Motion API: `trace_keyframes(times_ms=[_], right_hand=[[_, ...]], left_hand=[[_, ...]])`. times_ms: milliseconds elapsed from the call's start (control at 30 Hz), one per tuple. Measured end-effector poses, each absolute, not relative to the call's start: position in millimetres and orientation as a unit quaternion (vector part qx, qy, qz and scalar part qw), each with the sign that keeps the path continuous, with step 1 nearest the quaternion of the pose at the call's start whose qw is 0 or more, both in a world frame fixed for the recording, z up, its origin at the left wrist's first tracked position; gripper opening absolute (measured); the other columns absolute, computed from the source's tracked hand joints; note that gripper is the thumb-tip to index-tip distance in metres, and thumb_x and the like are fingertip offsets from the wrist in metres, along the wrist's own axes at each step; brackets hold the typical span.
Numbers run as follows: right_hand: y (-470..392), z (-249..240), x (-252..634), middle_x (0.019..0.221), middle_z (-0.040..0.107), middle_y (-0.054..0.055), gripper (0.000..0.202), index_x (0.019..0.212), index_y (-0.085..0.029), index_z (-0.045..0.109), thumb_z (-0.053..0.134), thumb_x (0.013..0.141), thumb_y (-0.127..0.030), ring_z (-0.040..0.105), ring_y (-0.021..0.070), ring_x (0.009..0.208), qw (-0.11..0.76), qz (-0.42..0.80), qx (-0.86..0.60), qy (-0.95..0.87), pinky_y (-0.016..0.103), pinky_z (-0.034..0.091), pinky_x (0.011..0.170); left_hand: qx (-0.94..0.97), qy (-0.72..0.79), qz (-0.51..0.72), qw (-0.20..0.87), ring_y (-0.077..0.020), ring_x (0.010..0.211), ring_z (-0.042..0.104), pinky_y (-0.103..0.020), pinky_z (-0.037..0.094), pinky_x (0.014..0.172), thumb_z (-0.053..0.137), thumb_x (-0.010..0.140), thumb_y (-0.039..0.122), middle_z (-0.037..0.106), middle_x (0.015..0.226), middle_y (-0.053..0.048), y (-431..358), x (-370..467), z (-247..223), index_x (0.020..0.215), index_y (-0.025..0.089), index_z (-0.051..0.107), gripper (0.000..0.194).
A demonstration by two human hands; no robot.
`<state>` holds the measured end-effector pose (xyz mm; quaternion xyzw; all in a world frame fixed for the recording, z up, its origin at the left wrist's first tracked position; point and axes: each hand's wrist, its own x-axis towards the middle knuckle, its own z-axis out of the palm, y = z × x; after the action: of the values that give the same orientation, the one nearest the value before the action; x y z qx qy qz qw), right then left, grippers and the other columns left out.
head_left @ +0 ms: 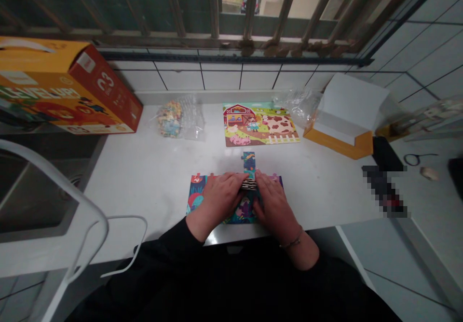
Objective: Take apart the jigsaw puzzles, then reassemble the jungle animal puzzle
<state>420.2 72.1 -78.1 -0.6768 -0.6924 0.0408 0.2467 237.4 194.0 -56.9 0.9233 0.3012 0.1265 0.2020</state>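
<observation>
A stack of jigsaw puzzle pieces (249,184), its layered edges facing me, is held between my two hands. My left hand (221,195) grips it from the left side, fingers together. From the right, my right hand (274,202) closes on the same stack, with a bracelet at its wrist. Beneath both hands lies a partly joined dark blue jigsaw puzzle (196,201), with tabs along its top edge; the hands hide much of its middle. A colourful puzzle piece (249,160) shows just beyond the fingertips; I cannot tell whether it is joined to the puzzle.
Behind lies a farm picture (262,125) on the white counter. To its left is a clear bag of puzzle pieces (173,119); an orange box (104,90) stands farther left. An opened box (343,119) lies right. A sink (47,182) and white curved tubing (72,191) are at left.
</observation>
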Motion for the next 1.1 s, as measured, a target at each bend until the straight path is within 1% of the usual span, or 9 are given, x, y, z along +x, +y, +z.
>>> trace_keyframes(times_ms=[100,200,267,400,500,633,767,967,1100], right_hand=[[73,-82,416,0.172,0.049,0.021,0.085,0.178,-0.016,0.015,0.053,0.101,-0.014,0.051,0.0378,0.156,0.238,0.049,-0.677,-0.695,0.072,0.036,0.129],[75,-82,413,0.173,0.046,0.020,0.086,0.179,-0.017,0.013,0.054,0.104,-0.019,0.049,0.0374,0.158,0.238,0.061,-0.678,-0.693,0.071,0.037,0.128],[76,-81,410,0.173,0.048,0.021,0.085,0.178,-0.016,0.013,0.055,0.104,-0.022,0.049,0.0364,0.158,0.243,0.067,-0.673,-0.696,0.069,0.037,0.129],[81,-83,404,0.170,0.051,0.021,0.077,0.176,-0.015,0.023,0.054,0.106,-0.022,0.051,0.0351,0.157,0.246,0.070,-0.675,-0.692,0.067,0.034,0.131],[85,-85,404,0.163,0.060,0.018,0.060,0.169,-0.017,0.040,0.049,0.109,-0.020,0.056,0.0336,0.150,0.263,0.068,-0.684,-0.678,0.064,0.035,0.130],[91,-81,412,0.148,0.071,0.016,0.045,0.156,-0.021,0.056,0.049,0.112,-0.023,0.067,0.0317,0.135,0.297,0.078,-0.670,-0.676,0.058,0.046,0.124],[94,-73,421,0.137,0.075,0.016,0.037,0.147,-0.019,0.061,0.053,0.111,-0.026,0.070,0.0334,0.125,0.294,0.082,-0.646,-0.699,0.057,0.052,0.116],[98,-70,424,0.130,0.075,0.017,0.034,0.139,-0.019,0.062,0.061,0.105,-0.022,0.069,0.0352,0.120,0.280,0.109,-0.655,-0.693,0.057,0.055,0.109],[104,-62,433,0.125,0.075,0.018,0.030,0.132,-0.019,0.063,0.065,0.104,-0.027,0.069,0.0364,0.115,0.273,0.140,-0.658,-0.687,0.057,0.056,0.105]], left_hand=[[0.923,0.322,0.124,0.167,-0.0365,0.133,0.065,-0.056,0.051,0.109,0.062,0.107,0.029,0.069,0.146,-0.017,189,240,-57,0.156,0.019,0.053,0.050],[0.925,0.336,0.102,0.143,-0.0369,0.123,0.069,-0.055,0.051,0.106,0.061,0.107,0.031,0.071,0.136,-0.019,187,239,-57,0.161,0.017,0.048,0.057],[0.925,0.337,0.089,0.148,-0.0364,0.118,0.071,-0.053,0.052,0.104,0.059,0.107,0.030,0.072,0.131,-0.018,188,238,-58,0.165,0.016,0.044,0.062],[0.919,0.348,0.076,0.170,-0.0362,0.125,0.070,-0.054,0.050,0.110,0.060,0.099,0.021,0.070,0.144,-0.018,189,239,-56,0.171,0.018,0.035,0.076],[0.917,0.341,0.077,0.191,-0.0345,0.128,0.070,-0.053,0.049,0.114,0.060,0.097,0.019,0.070,0.147,-0.016,189,240,-51,0.169,0.019,0.039,0.075],[0.910,0.324,0.101,0.239,-0.0343,0.125,0.071,-0.055,0.049,0.113,0.063,0.098,0.024,0.072,0.146,-0.014,193,237,-48,0.159,0.020,0.052,0.063],[0.896,0.334,0.115,0.270,-0.0352,0.124,0.072,-0.057,0.049,0.111,0.069,0.094,0.027,0.073,0.142,-0.012,197,235,-49,0.152,0.024,0.057,0.059],[0.904,0.327,0.101,0.258,-0.0355,0.129,0.067,-0.059,0.052,0.111,0.070,0.094,0.023,0.071,0.135,-0.011,200,233,-53,0.144,0.026,0.061,0.051],[0.899,0.322,0.129,0.265,-0.0347,0.128,0.066,-0.059,0.053,0.111,0.070,0.096,0.024,0.068,0.137,-0.011,202,230,-55,0.148,0.026,0.058,0.054]])
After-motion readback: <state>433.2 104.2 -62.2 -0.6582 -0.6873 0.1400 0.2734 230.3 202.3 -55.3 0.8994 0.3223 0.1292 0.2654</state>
